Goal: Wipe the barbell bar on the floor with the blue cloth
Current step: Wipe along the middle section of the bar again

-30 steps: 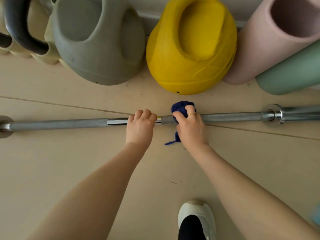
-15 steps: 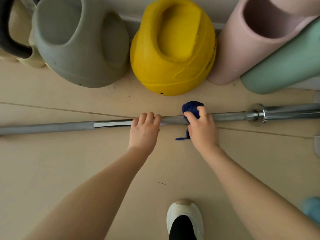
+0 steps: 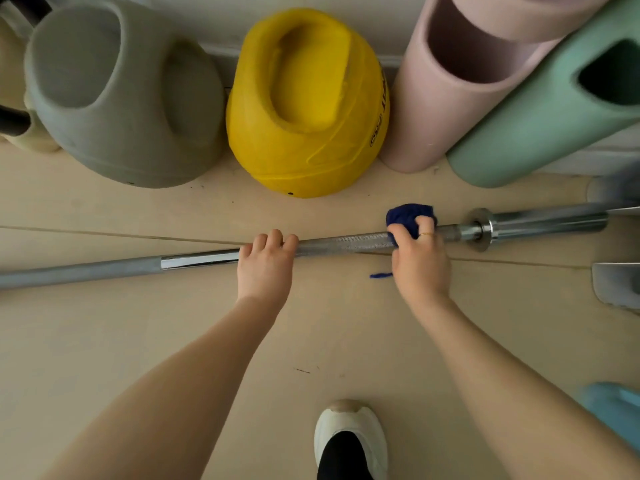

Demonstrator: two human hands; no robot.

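A steel barbell bar (image 3: 339,244) lies across the pale floor from left to right, its collar and sleeve (image 3: 540,223) at the right. My left hand (image 3: 266,268) grips the bar near its middle, fingers curled over it. My right hand (image 3: 420,261) holds the dark blue cloth (image 3: 407,216) wrapped over the knurled part of the bar, just left of the collar. A loose blue end of the cloth pokes out on the floor below that hand.
Behind the bar stand a grey kettlebell (image 3: 124,98), a yellow kettlebell (image 3: 308,105), a pink foam roller (image 3: 446,88) and a green one (image 3: 540,112). My white shoe (image 3: 349,434) is on the floor near me. A light blue object (image 3: 613,410) sits at the right edge.
My right hand has slid the cloth to the right along the bar, toward the collar. The left hand keeps its grip on the bar.
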